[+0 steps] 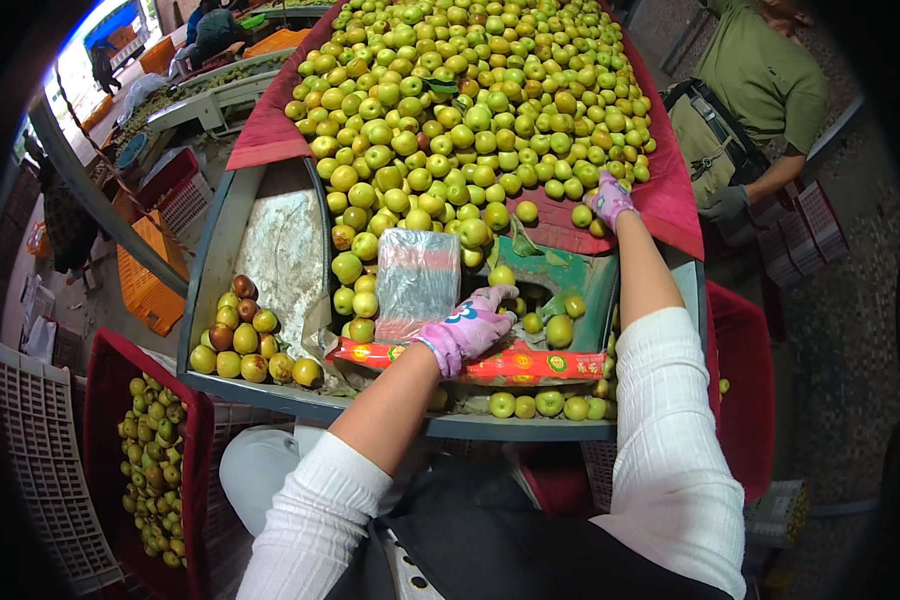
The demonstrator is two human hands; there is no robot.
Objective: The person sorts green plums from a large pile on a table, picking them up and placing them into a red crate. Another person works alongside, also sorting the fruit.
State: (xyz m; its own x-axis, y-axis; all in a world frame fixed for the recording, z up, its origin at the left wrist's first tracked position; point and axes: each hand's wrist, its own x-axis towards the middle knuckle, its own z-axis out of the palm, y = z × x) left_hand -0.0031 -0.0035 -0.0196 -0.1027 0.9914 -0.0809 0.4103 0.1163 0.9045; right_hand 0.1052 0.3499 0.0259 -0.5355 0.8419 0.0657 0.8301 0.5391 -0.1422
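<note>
A heap of small yellow-green fruits, apparently jujubes (465,135), spreads down a sorting table lined with red cloth (671,180). My left hand (469,326), in a pink flowered glove, is over a dark opening in a green panel (592,274). Its fingertips are beside a single green fruit (502,275); whether they grip anything is hidden. At the heap's lower right edge, my right hand (611,201), gloved alike, reaches down onto a few fruits (582,217). Its grip cannot be made out. A plastic-wrapped block (418,281) lies left of my left hand.
A red printed wrapper strip (547,365) crosses the near side. Browner fruits (244,337) sit in the left corner tray (281,232). A red-lined crate (105,420) of fruit stands lower left. A co-worker in a green shirt (757,82) stands at right.
</note>
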